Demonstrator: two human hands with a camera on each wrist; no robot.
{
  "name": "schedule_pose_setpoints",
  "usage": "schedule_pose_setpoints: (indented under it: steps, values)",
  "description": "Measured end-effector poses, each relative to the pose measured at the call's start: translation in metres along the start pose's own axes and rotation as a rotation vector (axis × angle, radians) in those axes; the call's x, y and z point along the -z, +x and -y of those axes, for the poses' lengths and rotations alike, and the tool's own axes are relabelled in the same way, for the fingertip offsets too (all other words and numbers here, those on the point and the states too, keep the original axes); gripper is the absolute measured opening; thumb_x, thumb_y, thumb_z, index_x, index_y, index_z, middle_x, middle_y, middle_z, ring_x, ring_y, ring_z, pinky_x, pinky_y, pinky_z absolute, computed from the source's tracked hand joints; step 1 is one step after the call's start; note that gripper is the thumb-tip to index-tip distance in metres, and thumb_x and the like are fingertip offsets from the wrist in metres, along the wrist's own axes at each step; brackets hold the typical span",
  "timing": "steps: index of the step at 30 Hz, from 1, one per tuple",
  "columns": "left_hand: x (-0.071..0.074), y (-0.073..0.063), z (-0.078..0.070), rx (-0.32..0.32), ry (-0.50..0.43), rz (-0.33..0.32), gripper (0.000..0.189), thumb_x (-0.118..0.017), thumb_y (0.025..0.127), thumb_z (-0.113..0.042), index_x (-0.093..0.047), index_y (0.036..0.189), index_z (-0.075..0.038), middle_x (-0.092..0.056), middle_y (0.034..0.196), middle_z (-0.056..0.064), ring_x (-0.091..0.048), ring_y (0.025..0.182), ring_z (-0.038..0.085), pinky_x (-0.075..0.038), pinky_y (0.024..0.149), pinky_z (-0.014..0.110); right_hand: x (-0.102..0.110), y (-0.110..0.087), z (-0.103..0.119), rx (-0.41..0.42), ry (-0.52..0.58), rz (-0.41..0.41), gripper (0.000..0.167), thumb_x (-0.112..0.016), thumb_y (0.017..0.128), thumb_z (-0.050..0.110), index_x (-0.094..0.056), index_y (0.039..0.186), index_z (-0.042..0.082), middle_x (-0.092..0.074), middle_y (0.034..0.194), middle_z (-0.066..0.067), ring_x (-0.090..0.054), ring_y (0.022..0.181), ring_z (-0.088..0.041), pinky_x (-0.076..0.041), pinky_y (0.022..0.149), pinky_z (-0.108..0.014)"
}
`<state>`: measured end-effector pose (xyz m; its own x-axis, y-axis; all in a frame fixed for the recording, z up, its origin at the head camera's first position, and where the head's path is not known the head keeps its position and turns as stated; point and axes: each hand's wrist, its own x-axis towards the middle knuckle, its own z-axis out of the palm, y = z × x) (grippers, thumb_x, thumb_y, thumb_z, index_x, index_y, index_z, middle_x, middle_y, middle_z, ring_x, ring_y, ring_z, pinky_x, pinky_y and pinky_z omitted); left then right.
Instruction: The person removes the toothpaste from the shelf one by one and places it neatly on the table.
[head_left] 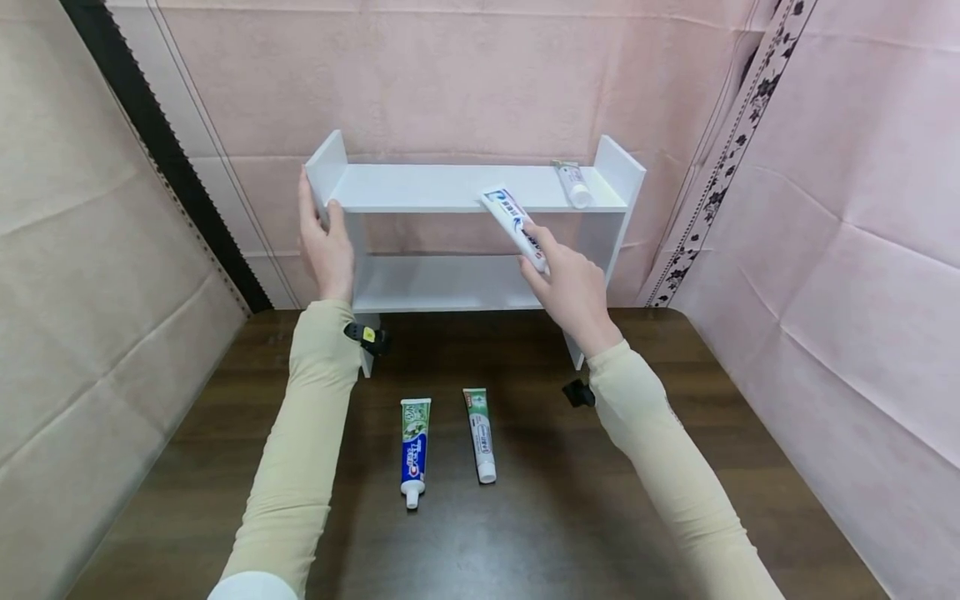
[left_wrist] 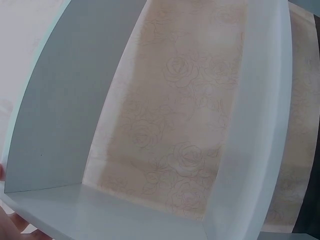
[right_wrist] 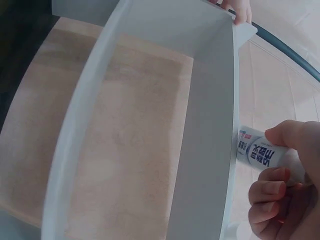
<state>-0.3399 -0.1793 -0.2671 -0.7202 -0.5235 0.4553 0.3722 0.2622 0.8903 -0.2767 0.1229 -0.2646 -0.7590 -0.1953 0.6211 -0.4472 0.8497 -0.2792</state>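
Note:
My right hand (head_left: 567, 287) pinches a white toothpaste tube (head_left: 513, 225) with blue lettering, tilted in front of the upper board of a white two-tier shelf (head_left: 442, 187). In the right wrist view, thumb and fingers hold this tube (right_wrist: 260, 150) by its lower end. My left hand (head_left: 327, 250) grips the shelf's left side panel, thumb at the front and fingers outside. Another white tube (head_left: 573, 185) lies on the upper board at the right. On the table, a blue and green toothpaste tube (head_left: 415, 450) lies beside a slimmer green and white tube (head_left: 480, 435).
The shelf stands at the back of a dark wooden table (head_left: 540, 517). Behind it hangs a pale pink cloth (head_left: 480, 83). Similar cloth walls flank the table on the left (head_left: 97, 275) and right (head_left: 847, 233).

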Motion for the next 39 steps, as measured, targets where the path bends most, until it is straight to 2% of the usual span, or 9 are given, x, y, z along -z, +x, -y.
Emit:
schedule_pose_setpoints:
  steps: [9, 13, 16, 21, 26, 28, 34, 36, 39]
  values:
    - [0.001, -0.002, 0.001, -0.004, 0.007, -0.006, 0.053, -0.044, 0.102, -0.033, -0.025, 0.149, -0.047, -0.033, 0.154, -0.022, -0.037, 0.135, -0.001, -0.032, 0.112, 0.029, -0.001, -0.044, -0.009, 0.076, 0.05, -0.163, 0.043, -0.062, 0.093, 0.027, -0.058, 0.135, 0.021, -0.073, 0.104, -0.014, -0.056, 0.06, -0.023, -0.033, 0.048, -0.03]
    - [0.002, -0.002, 0.0, 0.012, 0.016, -0.004, 0.052, -0.043, 0.101, -0.035, -0.025, 0.149, -0.048, -0.034, 0.153, -0.022, -0.038, 0.134, -0.001, -0.032, 0.112, 0.031, -0.002, -0.065, -0.013, 0.108, 0.067, -0.174, 0.04, -0.064, 0.092, 0.025, -0.062, 0.132, 0.022, -0.073, 0.098, -0.014, -0.051, 0.056, -0.021, -0.032, 0.048, -0.029]
    - [0.002, -0.001, -0.001, 0.02, 0.017, 0.004, 0.052, -0.043, 0.101, -0.035, -0.025, 0.149, -0.048, -0.034, 0.153, -0.022, -0.036, 0.135, -0.002, -0.031, 0.113, 0.03, -0.003, -0.079, -0.016, 0.099, 0.095, -0.13, 0.038, -0.065, 0.092, 0.023, -0.064, 0.13, 0.021, -0.073, 0.092, -0.013, -0.048, 0.053, -0.019, -0.032, 0.048, -0.028]
    - [0.001, 0.0, -0.002, 0.023, 0.019, 0.012, 0.052, -0.043, 0.101, -0.036, -0.025, 0.149, -0.048, -0.034, 0.153, -0.023, -0.035, 0.135, -0.002, -0.031, 0.113, 0.031, -0.008, -0.1, -0.03, 0.0, 0.142, -0.001, 0.036, -0.063, 0.093, 0.024, -0.065, 0.129, 0.021, -0.07, 0.08, -0.01, -0.044, 0.053, -0.015, -0.033, 0.049, -0.028]
    - [0.002, -0.001, -0.002, 0.035, 0.017, 0.014, 0.052, -0.042, 0.102, -0.037, -0.024, 0.149, -0.049, -0.033, 0.153, -0.022, -0.035, 0.135, -0.002, -0.03, 0.114, 0.033, -0.021, -0.123, -0.046, -0.079, 0.115, 0.116, 0.033, -0.061, 0.094, 0.028, -0.066, 0.126, 0.021, -0.067, 0.072, -0.008, -0.043, 0.051, -0.013, -0.034, 0.048, -0.029]
    - [0.001, -0.001, -0.003, 0.033, 0.015, 0.015, 0.052, -0.042, 0.102, -0.036, -0.024, 0.15, -0.047, -0.033, 0.154, -0.022, -0.035, 0.135, -0.002, -0.031, 0.114, 0.034, -0.027, -0.132, -0.049, -0.114, 0.107, 0.148, 0.032, -0.062, 0.094, 0.03, -0.068, 0.123, 0.021, -0.068, 0.075, -0.007, -0.045, 0.052, -0.013, -0.034, 0.049, -0.029]
    - [0.002, -0.001, -0.004, 0.01, 0.017, 0.017, 0.053, -0.042, 0.102, -0.036, -0.025, 0.151, -0.043, -0.032, 0.154, -0.021, -0.035, 0.135, -0.003, -0.03, 0.114, 0.031, -0.047, -0.157, -0.057, -0.237, 0.068, 0.239, 0.027, -0.061, 0.093, 0.032, -0.071, 0.116, 0.021, -0.063, 0.066, -0.003, -0.046, 0.054, -0.016, -0.033, 0.047, -0.03]
    - [0.002, -0.001, -0.003, 0.012, 0.022, 0.017, 0.053, -0.042, 0.102, -0.036, -0.025, 0.151, -0.044, -0.032, 0.154, -0.021, -0.034, 0.135, -0.003, -0.03, 0.114, 0.03, -0.055, -0.163, -0.06, -0.27, 0.036, 0.258, 0.027, -0.061, 0.093, 0.031, -0.072, 0.115, 0.02, -0.066, 0.068, -0.005, -0.047, 0.053, -0.017, -0.033, 0.046, -0.031]
    - [0.002, -0.001, -0.002, 0.021, 0.028, 0.015, 0.052, -0.042, 0.102, -0.037, -0.025, 0.149, -0.047, -0.032, 0.154, -0.022, -0.035, 0.135, -0.003, -0.03, 0.114, 0.03, -0.065, -0.172, -0.063, -0.309, -0.015, 0.295, 0.028, -0.062, 0.091, 0.029, -0.072, 0.114, 0.016, -0.072, 0.082, -0.01, -0.053, 0.056, -0.02, -0.036, 0.046, -0.034]
